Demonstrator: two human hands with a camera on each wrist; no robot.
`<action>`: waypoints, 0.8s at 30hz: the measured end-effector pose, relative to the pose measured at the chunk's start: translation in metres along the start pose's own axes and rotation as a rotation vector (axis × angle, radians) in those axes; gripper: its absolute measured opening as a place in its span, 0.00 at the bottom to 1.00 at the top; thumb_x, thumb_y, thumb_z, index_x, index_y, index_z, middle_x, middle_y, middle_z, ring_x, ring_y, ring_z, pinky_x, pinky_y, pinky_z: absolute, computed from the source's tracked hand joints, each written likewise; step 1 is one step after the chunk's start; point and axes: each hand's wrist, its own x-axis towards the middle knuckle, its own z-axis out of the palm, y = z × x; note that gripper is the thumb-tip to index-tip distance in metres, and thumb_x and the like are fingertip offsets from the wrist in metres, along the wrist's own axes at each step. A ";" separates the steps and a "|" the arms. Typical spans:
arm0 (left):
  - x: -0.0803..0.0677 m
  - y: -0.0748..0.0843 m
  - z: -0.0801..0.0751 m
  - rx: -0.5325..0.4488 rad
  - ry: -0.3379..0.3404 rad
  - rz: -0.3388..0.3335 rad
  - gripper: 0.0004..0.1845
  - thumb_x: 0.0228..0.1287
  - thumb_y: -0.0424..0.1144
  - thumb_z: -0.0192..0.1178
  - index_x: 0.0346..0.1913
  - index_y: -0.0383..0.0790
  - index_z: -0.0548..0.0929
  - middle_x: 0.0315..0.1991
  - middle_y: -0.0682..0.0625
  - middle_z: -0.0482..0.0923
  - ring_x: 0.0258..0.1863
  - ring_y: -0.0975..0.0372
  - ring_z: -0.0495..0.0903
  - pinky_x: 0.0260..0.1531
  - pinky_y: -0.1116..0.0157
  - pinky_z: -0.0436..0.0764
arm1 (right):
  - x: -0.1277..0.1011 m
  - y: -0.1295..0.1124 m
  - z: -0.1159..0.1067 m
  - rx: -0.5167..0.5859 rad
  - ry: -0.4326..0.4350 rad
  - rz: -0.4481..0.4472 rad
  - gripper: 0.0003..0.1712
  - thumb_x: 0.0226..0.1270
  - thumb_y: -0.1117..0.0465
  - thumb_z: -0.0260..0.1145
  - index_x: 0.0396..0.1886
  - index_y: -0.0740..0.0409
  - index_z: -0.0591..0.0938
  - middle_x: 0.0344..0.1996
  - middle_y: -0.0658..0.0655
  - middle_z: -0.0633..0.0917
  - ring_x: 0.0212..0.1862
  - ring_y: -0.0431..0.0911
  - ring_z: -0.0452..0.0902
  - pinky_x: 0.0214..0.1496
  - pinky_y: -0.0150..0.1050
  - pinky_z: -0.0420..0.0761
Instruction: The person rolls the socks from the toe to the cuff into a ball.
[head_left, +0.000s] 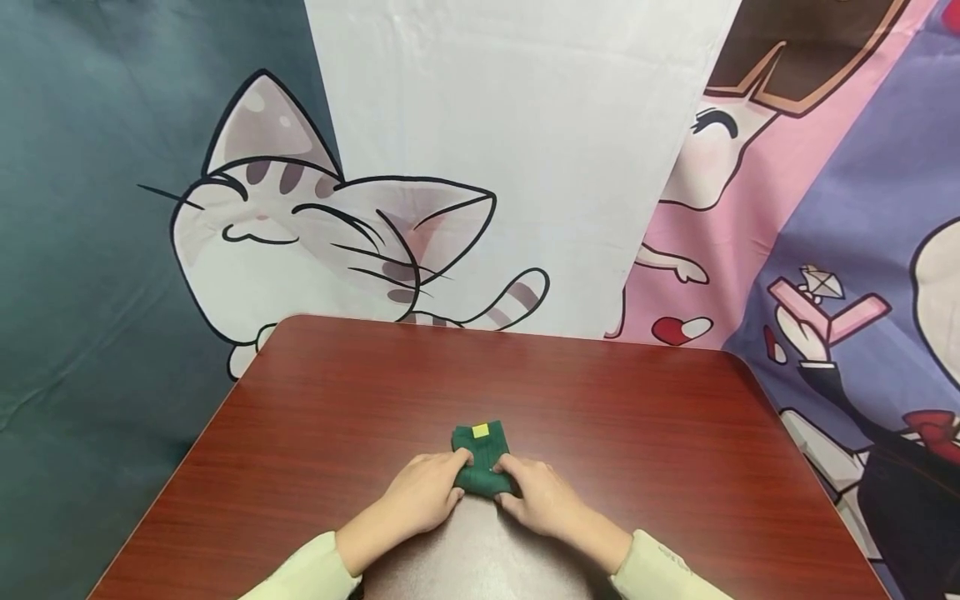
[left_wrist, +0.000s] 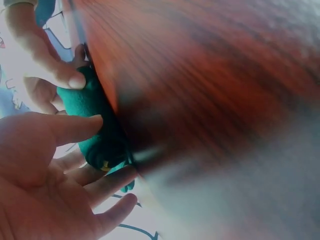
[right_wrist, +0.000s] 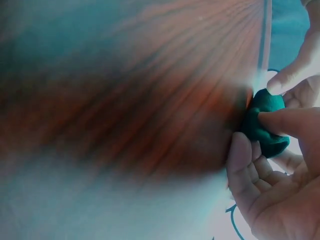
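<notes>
One folded green cloth with one yellow tag lies near the front edge of the red-brown table, long axis running away from the person. The left hand and right hand pinch its near corners. Cartoon-printed cloths hang behind
</notes>
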 end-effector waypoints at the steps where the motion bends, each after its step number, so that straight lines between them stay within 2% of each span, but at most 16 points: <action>1: 0.000 0.000 0.000 -0.004 0.006 0.007 0.18 0.64 0.41 0.70 0.53 0.47 0.77 0.50 0.50 0.86 0.55 0.56 0.83 0.54 0.51 0.79 | 0.000 0.001 0.000 0.015 0.005 -0.001 0.15 0.60 0.62 0.75 0.45 0.51 0.81 0.40 0.54 0.89 0.40 0.43 0.85 0.37 0.39 0.83; 7: 0.000 -0.002 -0.001 -0.009 0.034 0.040 0.18 0.60 0.40 0.73 0.48 0.45 0.75 0.45 0.50 0.85 0.50 0.56 0.84 0.50 0.53 0.81 | 0.002 0.005 -0.001 0.075 0.004 0.017 0.12 0.63 0.60 0.74 0.44 0.49 0.82 0.39 0.51 0.89 0.38 0.38 0.82 0.37 0.38 0.81; 15: 0.002 -0.001 0.000 -0.009 0.019 0.023 0.17 0.60 0.40 0.73 0.43 0.44 0.74 0.37 0.53 0.79 0.40 0.58 0.82 0.39 0.58 0.81 | 0.005 0.006 -0.003 0.102 -0.054 0.081 0.11 0.69 0.55 0.70 0.47 0.52 0.84 0.39 0.51 0.89 0.38 0.37 0.83 0.37 0.39 0.82; 21: 0.001 0.000 0.002 0.012 0.029 0.017 0.14 0.63 0.41 0.70 0.42 0.43 0.75 0.38 0.52 0.77 0.41 0.57 0.82 0.39 0.58 0.82 | 0.007 0.010 -0.002 0.142 -0.095 0.135 0.12 0.71 0.53 0.68 0.48 0.53 0.85 0.39 0.50 0.89 0.38 0.36 0.81 0.38 0.39 0.81; 24: 0.001 0.000 0.002 0.019 0.040 0.013 0.12 0.65 0.41 0.69 0.43 0.43 0.76 0.41 0.51 0.78 0.43 0.57 0.82 0.41 0.57 0.82 | 0.007 0.012 0.000 0.188 -0.108 0.159 0.13 0.72 0.53 0.67 0.49 0.54 0.85 0.35 0.47 0.88 0.35 0.33 0.78 0.37 0.36 0.79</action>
